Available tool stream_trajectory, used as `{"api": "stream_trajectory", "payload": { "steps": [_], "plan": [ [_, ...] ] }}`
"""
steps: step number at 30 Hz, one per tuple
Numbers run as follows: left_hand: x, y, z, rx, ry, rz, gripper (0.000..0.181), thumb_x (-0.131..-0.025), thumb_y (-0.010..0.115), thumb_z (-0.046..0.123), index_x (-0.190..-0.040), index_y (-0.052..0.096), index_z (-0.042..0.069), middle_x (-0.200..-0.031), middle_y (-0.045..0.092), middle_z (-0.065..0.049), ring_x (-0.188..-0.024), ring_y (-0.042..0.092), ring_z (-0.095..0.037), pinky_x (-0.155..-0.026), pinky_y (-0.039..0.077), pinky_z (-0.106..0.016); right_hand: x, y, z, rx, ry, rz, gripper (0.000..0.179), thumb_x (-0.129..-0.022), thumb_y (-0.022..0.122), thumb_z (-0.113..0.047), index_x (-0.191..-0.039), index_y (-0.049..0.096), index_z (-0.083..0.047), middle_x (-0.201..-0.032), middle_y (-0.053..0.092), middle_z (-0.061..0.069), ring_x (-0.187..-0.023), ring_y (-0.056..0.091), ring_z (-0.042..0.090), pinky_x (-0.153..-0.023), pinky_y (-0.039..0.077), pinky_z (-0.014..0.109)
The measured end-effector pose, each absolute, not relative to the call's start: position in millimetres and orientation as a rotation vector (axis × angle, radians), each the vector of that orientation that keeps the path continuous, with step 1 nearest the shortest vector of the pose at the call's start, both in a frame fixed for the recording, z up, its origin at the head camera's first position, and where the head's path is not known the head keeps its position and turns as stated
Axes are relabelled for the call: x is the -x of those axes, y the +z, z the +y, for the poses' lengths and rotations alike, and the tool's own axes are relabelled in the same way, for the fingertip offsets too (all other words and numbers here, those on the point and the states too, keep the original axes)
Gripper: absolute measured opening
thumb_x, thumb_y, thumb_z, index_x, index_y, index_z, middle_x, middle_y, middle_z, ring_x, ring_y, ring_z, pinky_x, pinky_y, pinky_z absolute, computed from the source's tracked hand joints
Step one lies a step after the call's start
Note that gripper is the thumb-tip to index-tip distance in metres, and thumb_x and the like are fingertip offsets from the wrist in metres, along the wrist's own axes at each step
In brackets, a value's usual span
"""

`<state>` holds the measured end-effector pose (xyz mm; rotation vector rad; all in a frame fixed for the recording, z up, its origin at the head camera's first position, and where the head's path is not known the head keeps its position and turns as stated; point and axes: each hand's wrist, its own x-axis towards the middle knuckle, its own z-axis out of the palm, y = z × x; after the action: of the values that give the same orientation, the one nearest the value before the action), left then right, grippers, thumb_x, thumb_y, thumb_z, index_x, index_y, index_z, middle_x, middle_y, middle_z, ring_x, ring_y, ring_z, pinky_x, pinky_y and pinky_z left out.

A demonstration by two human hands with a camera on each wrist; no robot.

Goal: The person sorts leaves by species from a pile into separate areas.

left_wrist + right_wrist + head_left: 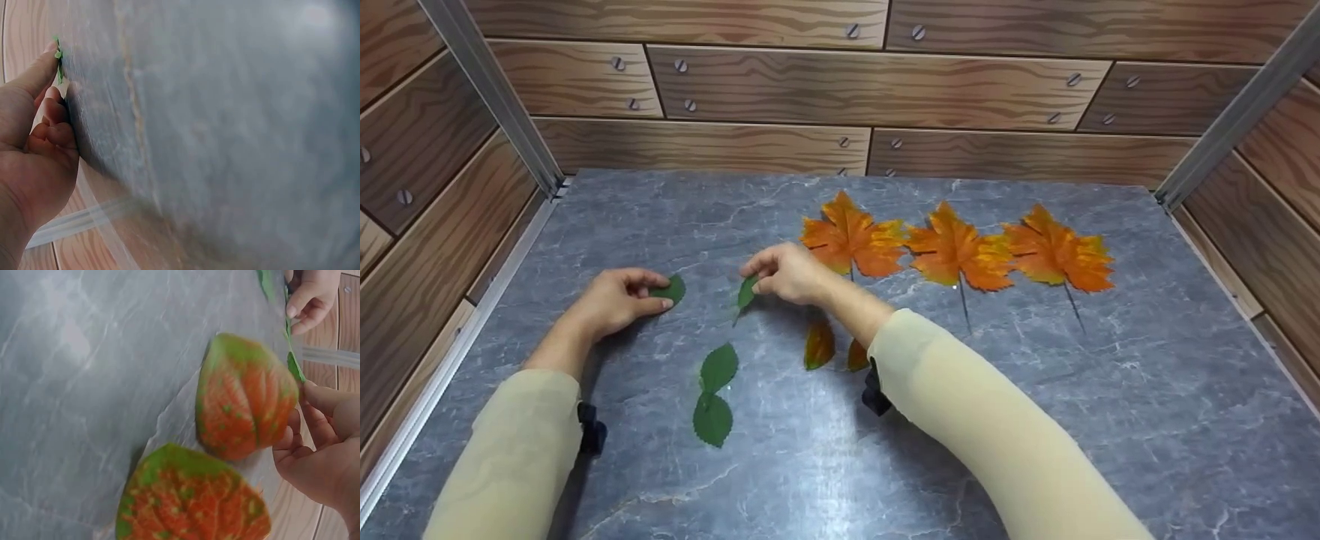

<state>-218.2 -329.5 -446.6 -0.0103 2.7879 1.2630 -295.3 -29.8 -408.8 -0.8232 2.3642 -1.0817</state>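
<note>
On the left of the tabletop my left hand [615, 301] pinches a small green leaf [676, 289] between thumb and fingers, low at the surface. My right hand [789, 274] holds another green leaf [746, 292] by its edge, its thin stem pointing toward me. The left wrist view catches only a sliver of the left hand's leaf [59, 62]. Two more green leaves [719, 367] lie below and between the hands, one nearer me than the other. Beneath the right forearm are two small orange-green leaves [819, 346], one partly covered by the sleeve.
Three large orange maple leaves [851, 238] with dark stems lie in a row at the back, centre to right. The grey marbled tabletop [1110, 420] is bounded by wood-patterned walls [877, 88] and metal corner posts [495, 94].
</note>
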Motion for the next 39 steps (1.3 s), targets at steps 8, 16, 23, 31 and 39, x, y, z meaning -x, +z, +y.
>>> {"api": "stream_trajectory", "payload": {
  "steps": [8, 16, 23, 31, 39],
  "plan": [
    [219.5, -447.6, -330.3, 0.013, 1.262, 2.786, 0.039, -0.097, 0.081, 0.019, -0.129, 0.072, -0.002, -0.09, 0.058, -0.003, -0.082, 0.05, -0.02, -0.07, 0.041, -0.029, 298.2, -413.6, -24.1, 0.818, -1.062, 2.343, 0.03, -0.1, 0.069, 0.001, -0.129, 0.076, -0.002, -0.108, 0.075, 0.011, -0.092, 0.06, 0.011, -0.081, 0.046, 0.022],
    [218.8, -448.4, -332.1, 0.013, 1.268, 2.79, 0.039, -0.096, 0.081, 0.017, -0.128, 0.072, -0.003, -0.089, 0.058, -0.003, -0.081, 0.051, -0.02, -0.07, 0.042, -0.028, 290.9, -411.9, -41.2, 0.854, -1.1, 2.291, 0.03, -0.102, 0.067, 0.0, -0.131, 0.074, 0.0, -0.11, 0.074, 0.012, -0.092, 0.058, 0.011, -0.08, 0.045, 0.022],
    [219.7, -446.7, -329.8, 0.048, 1.263, 2.771, 0.041, -0.098, 0.08, 0.019, -0.131, 0.071, -0.002, -0.091, 0.057, -0.004, -0.084, 0.05, -0.022, -0.073, 0.041, -0.031, 286.4, -412.3, -61.0, 0.85, -1.123, 2.269, 0.031, -0.101, 0.067, 0.002, -0.131, 0.074, -0.001, -0.11, 0.074, 0.012, -0.091, 0.059, 0.011, -0.078, 0.046, 0.022],
    [220.9, -445.1, -327.5, 0.065, 1.265, 2.757, 0.042, -0.097, 0.081, 0.021, -0.131, 0.071, -0.001, -0.091, 0.058, -0.004, -0.083, 0.051, -0.02, -0.071, 0.042, -0.03, 286.4, -416.8, -73.5, 0.864, -1.046, 2.332, 0.032, -0.101, 0.067, 0.0, -0.132, 0.074, -0.003, -0.115, 0.075, 0.014, -0.093, 0.059, 0.011, -0.079, 0.045, 0.02],
    [220.2, -447.0, -330.3, 0.047, 1.255, 2.775, 0.041, -0.097, 0.081, 0.02, -0.13, 0.072, -0.001, -0.089, 0.059, -0.004, -0.083, 0.051, -0.02, -0.07, 0.042, -0.029, 286.0, -421.7, -76.0, 0.883, -1.002, 2.361, 0.033, -0.102, 0.066, 0.001, -0.134, 0.073, -0.002, -0.124, 0.074, 0.015, -0.101, 0.062, 0.015, -0.085, 0.046, 0.022]
  ]
}}
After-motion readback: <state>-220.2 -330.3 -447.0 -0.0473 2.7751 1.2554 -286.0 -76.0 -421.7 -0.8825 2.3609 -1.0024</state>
